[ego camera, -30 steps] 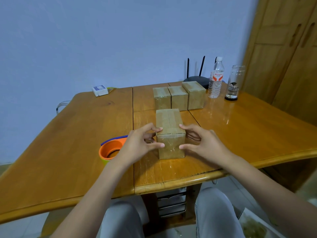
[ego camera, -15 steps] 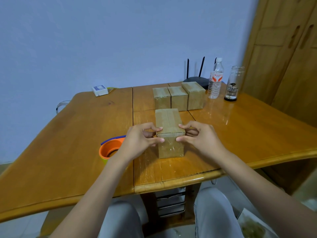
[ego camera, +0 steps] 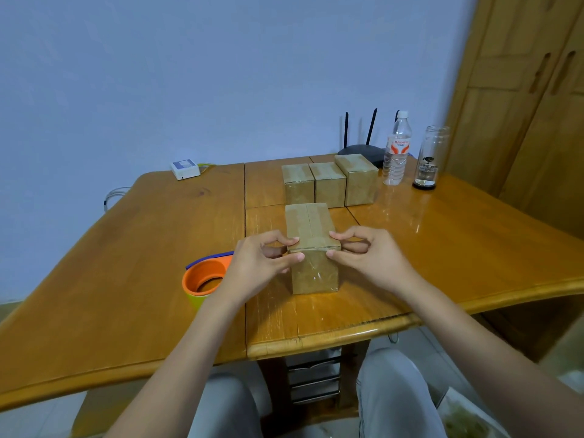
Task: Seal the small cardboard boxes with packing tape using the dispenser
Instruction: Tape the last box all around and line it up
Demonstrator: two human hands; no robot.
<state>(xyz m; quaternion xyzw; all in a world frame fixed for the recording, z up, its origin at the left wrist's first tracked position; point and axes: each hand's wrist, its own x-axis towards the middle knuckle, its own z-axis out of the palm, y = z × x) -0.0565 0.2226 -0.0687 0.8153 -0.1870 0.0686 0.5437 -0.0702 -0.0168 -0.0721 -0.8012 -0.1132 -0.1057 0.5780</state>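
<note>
A small cardboard box [ego camera: 311, 248] stands on the wooden table [ego camera: 126, 263] in front of me, with clear tape along its top seam and down its near face. My left hand [ego camera: 262, 263] pinches the box's near left top corner between thumb and forefinger. My right hand [ego camera: 369, 257] pinches the near right top corner the same way. The orange tape dispenser [ego camera: 203, 279] with a blue blade guard lies on the table just left of my left hand, partly hidden by my wrist. Three more taped boxes [ego camera: 328, 183] stand in a row behind.
A black router [ego camera: 360, 150], a plastic water bottle [ego camera: 396, 150] and a glass jar [ego camera: 429, 159] stand at the back right. A small white device [ego camera: 185, 169] lies at the back left. A wooden wardrobe [ego camera: 531, 105] rises at the right.
Both hands slid up the box's sides, thumbs moving from the near face towards the top edge. The box shifted slightly away from me.
</note>
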